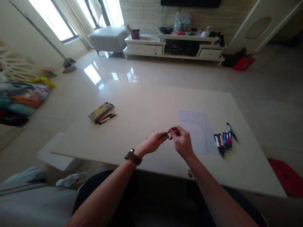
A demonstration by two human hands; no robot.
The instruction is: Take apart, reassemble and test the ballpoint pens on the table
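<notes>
Over the near part of the table, my left hand is closed around a green pen, whose barrel shows between the fingers. My right hand meets it there, thumb and fingertips pinched at the pen's dark end; the fingers hide most of that end. A few tiny dark bits lie by the left hand, too small to name. Beneath and beyond the right hand is a sheet of lined paper. To its right, several pens lie side by side, with a green and black pen at an angle beside them.
On the table's left side, a flat box lies with a few pens against it. A small yellow and dark item sits at the near edge of the white table. A white TV cabinet stands beyond.
</notes>
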